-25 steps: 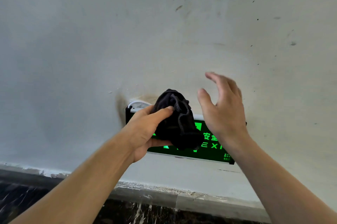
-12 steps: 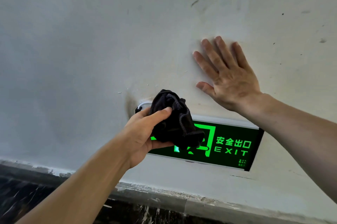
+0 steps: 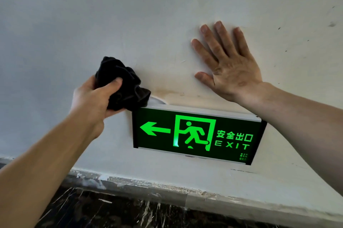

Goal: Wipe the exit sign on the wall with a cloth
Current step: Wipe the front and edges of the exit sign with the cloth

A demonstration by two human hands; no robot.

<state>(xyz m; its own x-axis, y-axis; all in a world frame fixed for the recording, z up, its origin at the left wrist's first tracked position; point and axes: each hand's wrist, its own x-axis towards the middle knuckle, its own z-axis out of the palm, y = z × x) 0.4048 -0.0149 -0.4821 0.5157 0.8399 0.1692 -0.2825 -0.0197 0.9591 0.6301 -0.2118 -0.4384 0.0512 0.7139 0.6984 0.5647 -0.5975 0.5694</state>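
From the head camera, the exit sign (image 3: 198, 135) sits low on the wall (image 3: 92, 23), just above the skirting strip (image 3: 167, 190), lit green and fully uncovered. The left hand (image 3: 92, 99) is closed around a bunched black cloth (image 3: 122, 84), thumb on top, and the cloth touches the sign's top left corner and the pale fitting behind it. The right hand (image 3: 230, 68) lies flat and spread on the wall above the sign's top edge, holding nothing. My guess is the risk lies in pressure: a hard shove at that corner could rock the sign on its mount, and a wadded cloth may only skim the face and miss the right end
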